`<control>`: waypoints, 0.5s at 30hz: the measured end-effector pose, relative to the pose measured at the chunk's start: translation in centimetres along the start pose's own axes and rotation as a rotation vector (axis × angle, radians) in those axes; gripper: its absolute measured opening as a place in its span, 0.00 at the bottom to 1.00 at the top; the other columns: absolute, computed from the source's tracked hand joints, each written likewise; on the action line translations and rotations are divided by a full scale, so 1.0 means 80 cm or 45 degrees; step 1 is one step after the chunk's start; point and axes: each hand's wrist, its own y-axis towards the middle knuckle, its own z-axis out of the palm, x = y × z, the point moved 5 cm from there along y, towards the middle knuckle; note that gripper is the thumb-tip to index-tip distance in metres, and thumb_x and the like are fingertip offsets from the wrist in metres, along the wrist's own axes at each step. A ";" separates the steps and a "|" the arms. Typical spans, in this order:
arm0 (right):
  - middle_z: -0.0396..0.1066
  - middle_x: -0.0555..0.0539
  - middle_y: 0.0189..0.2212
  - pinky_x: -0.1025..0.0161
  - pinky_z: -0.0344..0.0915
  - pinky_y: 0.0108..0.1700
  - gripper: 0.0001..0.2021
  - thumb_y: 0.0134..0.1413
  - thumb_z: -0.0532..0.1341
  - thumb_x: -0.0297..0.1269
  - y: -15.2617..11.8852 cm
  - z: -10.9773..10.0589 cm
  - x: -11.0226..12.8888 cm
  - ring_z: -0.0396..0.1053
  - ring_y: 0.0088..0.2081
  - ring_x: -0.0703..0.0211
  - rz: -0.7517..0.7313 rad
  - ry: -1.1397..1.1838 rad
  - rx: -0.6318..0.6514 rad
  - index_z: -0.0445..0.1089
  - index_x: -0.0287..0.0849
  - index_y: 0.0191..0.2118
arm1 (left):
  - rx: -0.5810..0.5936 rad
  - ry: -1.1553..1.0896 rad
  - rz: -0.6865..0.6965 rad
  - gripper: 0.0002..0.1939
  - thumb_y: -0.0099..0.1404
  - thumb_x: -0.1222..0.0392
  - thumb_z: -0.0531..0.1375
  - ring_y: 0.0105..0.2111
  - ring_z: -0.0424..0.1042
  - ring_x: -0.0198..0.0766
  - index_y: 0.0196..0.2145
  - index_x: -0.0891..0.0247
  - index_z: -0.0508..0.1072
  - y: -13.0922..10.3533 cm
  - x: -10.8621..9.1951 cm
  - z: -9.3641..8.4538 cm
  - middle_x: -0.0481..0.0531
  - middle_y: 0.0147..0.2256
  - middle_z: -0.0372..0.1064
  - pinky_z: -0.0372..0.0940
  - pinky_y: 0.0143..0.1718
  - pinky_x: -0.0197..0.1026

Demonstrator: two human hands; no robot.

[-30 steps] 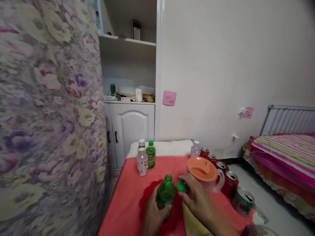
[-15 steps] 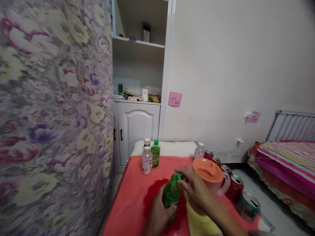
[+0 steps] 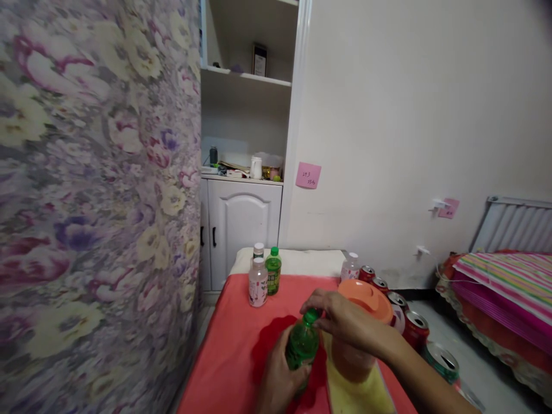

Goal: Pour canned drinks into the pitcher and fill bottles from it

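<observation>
My left hand (image 3: 279, 371) is wrapped round the body of a green plastic bottle (image 3: 302, 348), which stands nearly upright over the red tablecloth (image 3: 233, 345). At its mouth sits a green cap (image 3: 310, 315), and the bent fingers of my right hand (image 3: 334, 313) close on it from the right and behind. The fingertips are partly hidden. Just beyond that hand is a pitcher with an orange lid (image 3: 366, 296); my right forearm covers part of it. Under the pitcher lies a yellow cloth (image 3: 366, 397).
Left of centre stand a green-capped bottle (image 3: 273, 275) and two white-capped bottles, one (image 3: 257, 286) in front. Another white-capped bottle (image 3: 350, 268) is at the back right. Several red cans (image 3: 416, 329) and a green can (image 3: 440, 361) line the right edge. A floral curtain (image 3: 99, 230) hangs left.
My right hand has brought the cap from beside the bottle's open mouth onto its top. The left hand keeps its hold on the bottle. My right forearm now covers more of the pitcher.
</observation>
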 end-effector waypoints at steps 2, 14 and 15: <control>0.75 0.48 0.44 0.59 0.68 0.48 0.20 0.53 0.60 0.21 0.001 -0.003 0.004 0.73 0.43 0.57 -0.046 -0.010 0.036 0.76 0.50 0.48 | -0.011 0.002 0.006 0.32 0.46 0.65 0.65 0.49 0.75 0.52 0.52 0.62 0.73 0.000 0.000 -0.001 0.58 0.48 0.78 0.70 0.51 0.48; 0.75 0.48 0.43 0.60 0.68 0.48 0.18 0.56 0.59 0.21 0.003 -0.006 0.007 0.73 0.43 0.58 -0.144 -0.104 0.104 0.77 0.50 0.47 | -0.028 0.014 -0.072 0.35 0.44 0.66 0.63 0.51 0.75 0.54 0.53 0.64 0.71 0.001 -0.003 0.001 0.60 0.50 0.77 0.68 0.54 0.52; 0.75 0.48 0.43 0.60 0.68 0.46 0.16 0.57 0.61 0.24 0.004 -0.005 0.005 0.74 0.42 0.57 -0.131 -0.127 0.100 0.76 0.49 0.46 | -0.025 0.015 -0.071 0.35 0.44 0.66 0.63 0.50 0.75 0.54 0.53 0.64 0.71 0.000 -0.004 0.001 0.60 0.50 0.77 0.68 0.54 0.52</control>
